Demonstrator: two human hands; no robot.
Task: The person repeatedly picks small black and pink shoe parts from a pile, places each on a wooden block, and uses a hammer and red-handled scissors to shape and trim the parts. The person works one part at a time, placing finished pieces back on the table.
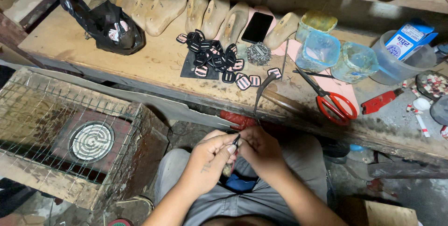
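Note:
My left hand (211, 157) and my right hand (261, 151) meet over my lap, just below the workbench edge. Both pinch one small dark piece (236, 140) between the fingertips; its shape is too small to tell. On the wooden bench (154, 60) above lies a heap of small black and pink shaped patches (214, 58), some resting on a black sheet. A row of wooden shoe lasts (186, 11) stands along the back of the bench.
Red-handled scissors (333, 102), a red utility knife (380, 101), a dark phone (257, 27), clear plastic tubs (319, 51), a blue carton (410, 39) and a black plastic bag (109, 25) lie on the bench. A wire-caged coil heater (91, 140) sits at lower left.

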